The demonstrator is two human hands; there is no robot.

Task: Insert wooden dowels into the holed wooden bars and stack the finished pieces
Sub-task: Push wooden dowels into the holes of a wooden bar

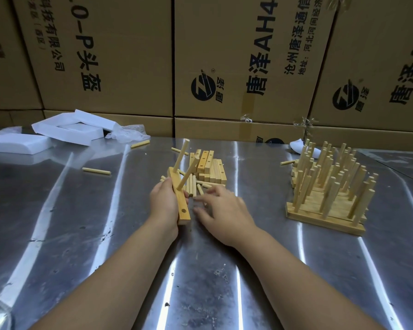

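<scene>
Head view: your two hands meet at the middle of the steel counter, with the job part done.
Left hand: fingers curled round the holed bar, holding it tilted, near end toward you.
Bar: two seated dowels stand in the far holes, both leaning; the near hole is empty.
Right hand: fingers spread and loosely bent, blurred, just over the loose dowels beside the bar; they grip nothing that shows.
Supply: the unfilled bars are heaped just behind the loose dowels.
Finished stack: it sits well apart on your right, bristling with upright dowels.
Likely step: picking one dowel for the empty hole.
Risk, pick-up: a hurried sweep could roll the round dowels away across the slick metal, or bring up two at once.
Risk, insertion: the tilted bar may meet the dowel off-axis and jam it; forcing it could loosen the two leaning ones.
Risk, stacking: swinging the bar across could clip the crowded stack and topple it.
</scene>
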